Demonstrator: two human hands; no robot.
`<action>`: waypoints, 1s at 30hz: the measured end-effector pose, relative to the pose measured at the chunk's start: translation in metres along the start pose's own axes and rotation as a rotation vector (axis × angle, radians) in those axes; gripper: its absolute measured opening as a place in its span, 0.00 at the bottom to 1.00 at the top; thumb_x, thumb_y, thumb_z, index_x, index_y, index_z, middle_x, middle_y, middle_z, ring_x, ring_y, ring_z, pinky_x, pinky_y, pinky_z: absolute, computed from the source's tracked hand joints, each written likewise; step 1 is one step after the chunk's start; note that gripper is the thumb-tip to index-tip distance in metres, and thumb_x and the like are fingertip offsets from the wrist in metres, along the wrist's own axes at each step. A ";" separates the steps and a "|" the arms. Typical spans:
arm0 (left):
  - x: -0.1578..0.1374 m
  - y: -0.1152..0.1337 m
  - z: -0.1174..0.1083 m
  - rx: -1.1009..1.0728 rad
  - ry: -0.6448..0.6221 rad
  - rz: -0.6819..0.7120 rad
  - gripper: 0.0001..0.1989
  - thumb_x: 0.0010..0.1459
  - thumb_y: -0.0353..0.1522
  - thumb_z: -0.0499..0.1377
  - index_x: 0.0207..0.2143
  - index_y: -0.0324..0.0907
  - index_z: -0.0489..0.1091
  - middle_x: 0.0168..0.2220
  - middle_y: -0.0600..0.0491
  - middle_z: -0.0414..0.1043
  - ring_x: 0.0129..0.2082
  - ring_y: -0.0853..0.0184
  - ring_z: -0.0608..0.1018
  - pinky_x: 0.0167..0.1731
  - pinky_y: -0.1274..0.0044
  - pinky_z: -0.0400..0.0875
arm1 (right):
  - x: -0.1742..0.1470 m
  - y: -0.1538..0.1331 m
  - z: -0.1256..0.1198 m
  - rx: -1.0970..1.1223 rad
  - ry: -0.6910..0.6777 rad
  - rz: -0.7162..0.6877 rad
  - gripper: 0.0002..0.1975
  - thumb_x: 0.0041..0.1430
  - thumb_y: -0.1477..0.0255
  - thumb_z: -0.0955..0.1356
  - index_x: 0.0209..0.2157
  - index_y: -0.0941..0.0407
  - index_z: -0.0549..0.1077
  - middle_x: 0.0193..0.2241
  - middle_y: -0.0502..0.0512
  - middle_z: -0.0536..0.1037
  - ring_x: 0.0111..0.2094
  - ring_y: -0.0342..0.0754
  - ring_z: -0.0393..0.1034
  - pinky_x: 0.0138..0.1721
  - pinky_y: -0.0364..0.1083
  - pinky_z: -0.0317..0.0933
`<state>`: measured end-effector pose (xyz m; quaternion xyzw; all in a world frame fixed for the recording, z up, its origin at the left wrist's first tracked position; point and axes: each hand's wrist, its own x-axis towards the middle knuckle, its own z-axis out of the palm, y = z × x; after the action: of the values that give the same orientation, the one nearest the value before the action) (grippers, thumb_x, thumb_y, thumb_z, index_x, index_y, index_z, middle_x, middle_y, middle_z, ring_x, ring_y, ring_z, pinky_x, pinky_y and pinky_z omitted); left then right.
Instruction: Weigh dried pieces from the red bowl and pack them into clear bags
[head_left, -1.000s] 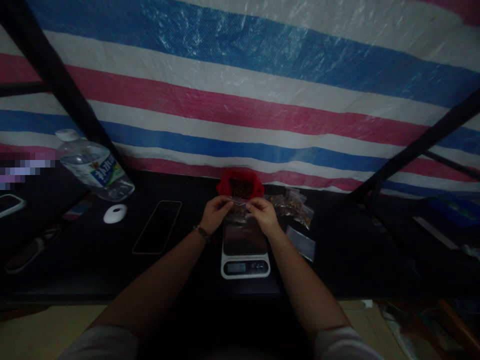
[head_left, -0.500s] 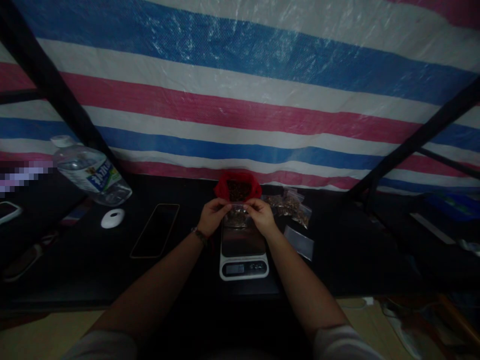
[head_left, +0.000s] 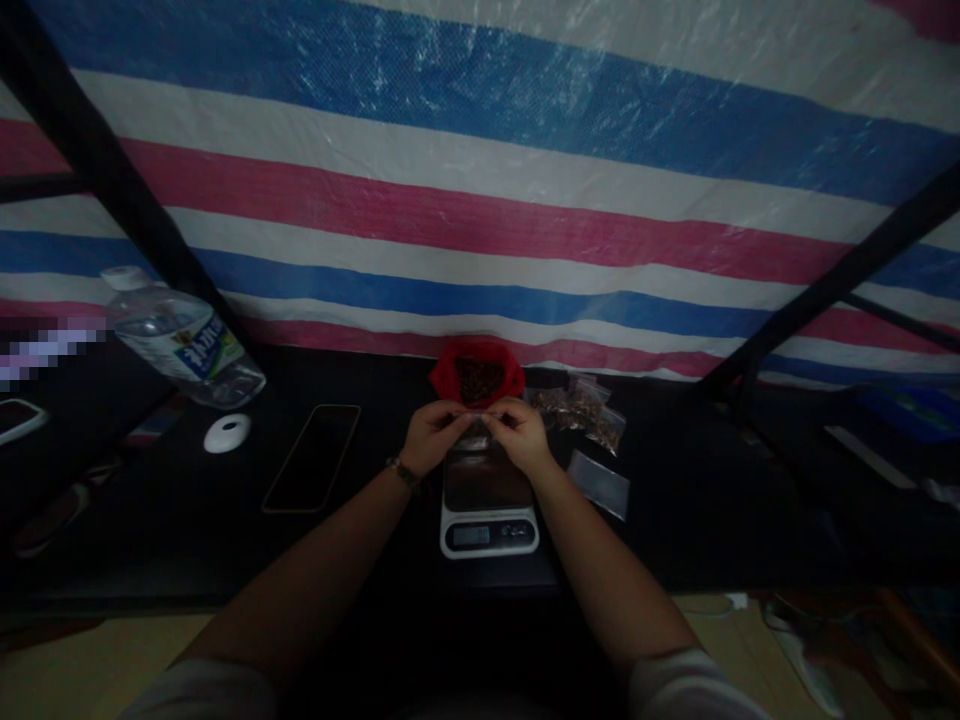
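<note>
Between my two hands is a small clear zip bag (head_left: 474, 437) with dark contents, over the far end of a white digital scale (head_left: 489, 490). My left hand (head_left: 436, 436) pinches the bag's top edge on the left. On the other side my right hand (head_left: 517, 430) pinches the same edge, its fingertips close to the left ones. Just beyond the hands stands an open red bag (head_left: 444, 378) holding small brown pieces, too dim to name. Several filled zip bags (head_left: 581, 405) lie right of it, and a flat, unfilled-looking zip bag (head_left: 602, 485) rests beside the scale.
A phone (head_left: 313, 458), a white rounded object (head_left: 227, 433) and a large clear bottle (head_left: 187, 340) are on the left of the black table (head_left: 390, 560). A striped plastic sheet (head_left: 495, 220) hangs behind. Dark metal bars slant at both sides. A blue object (head_left: 911, 412) sits far right.
My hands have drawn closer together along the top edge of the zip bag. Less of the bag shows below the fingers. The things on the table have stayed in place.
</note>
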<state>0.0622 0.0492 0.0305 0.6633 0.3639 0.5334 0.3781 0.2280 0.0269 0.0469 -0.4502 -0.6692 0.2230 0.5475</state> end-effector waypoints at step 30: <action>0.007 -0.010 -0.008 -0.135 0.100 -0.170 0.12 0.46 0.40 0.64 0.26 0.39 0.76 0.26 0.51 0.77 0.26 0.67 0.76 0.28 0.77 0.71 | 0.001 -0.002 -0.002 0.026 0.073 0.063 0.05 0.49 0.67 0.70 0.26 0.54 0.75 0.26 0.52 0.76 0.28 0.45 0.69 0.32 0.44 0.63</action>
<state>0.0547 0.0607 0.0256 0.5757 0.4004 0.5553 0.4471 0.2292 0.0261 0.0492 -0.4718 -0.6312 0.2323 0.5701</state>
